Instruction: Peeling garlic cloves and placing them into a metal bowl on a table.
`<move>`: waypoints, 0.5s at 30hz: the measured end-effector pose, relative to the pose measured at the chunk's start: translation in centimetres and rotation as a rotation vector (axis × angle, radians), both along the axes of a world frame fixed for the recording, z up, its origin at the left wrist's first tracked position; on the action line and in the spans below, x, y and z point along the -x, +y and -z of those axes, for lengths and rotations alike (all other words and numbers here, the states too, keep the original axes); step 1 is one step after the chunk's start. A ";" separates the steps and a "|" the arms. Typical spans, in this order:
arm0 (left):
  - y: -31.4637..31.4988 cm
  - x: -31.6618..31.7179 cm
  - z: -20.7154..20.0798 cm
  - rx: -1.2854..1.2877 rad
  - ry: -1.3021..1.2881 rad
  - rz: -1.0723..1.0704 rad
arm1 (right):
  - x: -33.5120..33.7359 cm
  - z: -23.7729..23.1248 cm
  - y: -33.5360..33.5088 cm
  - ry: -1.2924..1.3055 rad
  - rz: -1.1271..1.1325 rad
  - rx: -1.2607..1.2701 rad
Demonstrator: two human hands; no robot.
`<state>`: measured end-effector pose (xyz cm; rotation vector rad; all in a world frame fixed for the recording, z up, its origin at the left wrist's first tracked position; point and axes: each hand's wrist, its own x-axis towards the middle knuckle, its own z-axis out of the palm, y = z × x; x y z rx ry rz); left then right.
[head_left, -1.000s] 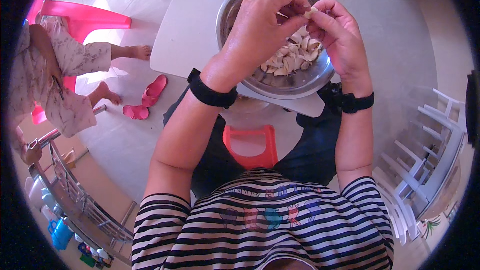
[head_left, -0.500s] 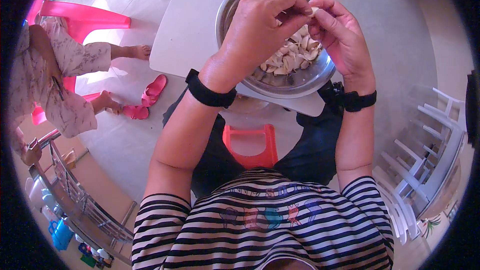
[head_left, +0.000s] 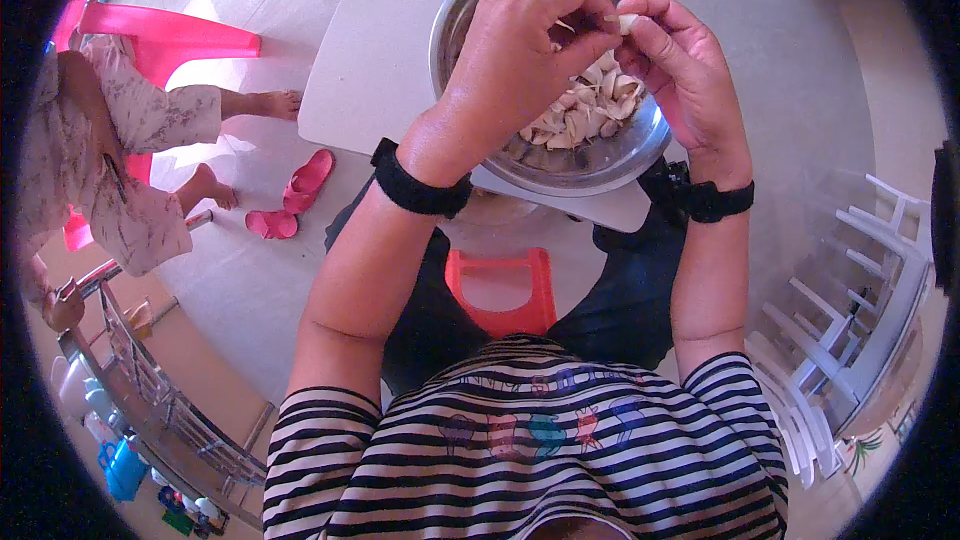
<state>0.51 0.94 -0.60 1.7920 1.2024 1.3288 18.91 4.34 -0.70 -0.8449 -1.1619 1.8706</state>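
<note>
Here I am, pinching a pale garlic clove (head_left: 628, 24) between my right hand's (head_left: 690, 70) thumb and forefinger, above the far right part of the metal bowl (head_left: 640, 145). It seems to lie crosswise, one end toward my left hand (head_left: 520, 55), whose fingertips meet it; whether they grip, I can't tell, nor which end is the tip. More cloves (head_left: 580, 122) heap below. The bowl's near rim sits close by the table's (head_left: 360, 70) front edge, with room leftward to the rounded corner.
</note>
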 end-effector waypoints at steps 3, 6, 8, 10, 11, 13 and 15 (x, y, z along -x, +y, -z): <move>-0.1 -0.4 -0.3 0.081 -0.115 -0.009 | -0.1 0.2 0.1 0.026 -0.003 -0.006; 0.0 -0.2 -0.1 0.092 -0.085 0.003 | -0.4 0.4 0.2 0.004 -0.021 -0.011; 0.0 0.0 -0.1 0.096 -0.047 0.018 | -0.4 0.3 0.2 0.000 -0.024 -0.015; 0.0 0.1 -0.2 0.112 -0.046 0.034 | -0.3 0.2 0.1 0.014 -0.030 -0.008; 0.0 0.2 -0.2 0.123 -0.069 0.046 | -0.3 0.1 0.1 0.031 -0.035 0.000; 0.0 0.2 -0.1 0.143 -0.115 0.070 | -0.3 0.1 0.1 0.043 -0.031 0.016; -0.1 0.2 -0.1 0.179 -0.147 0.084 | -0.3 0.2 0.2 0.035 -0.014 0.033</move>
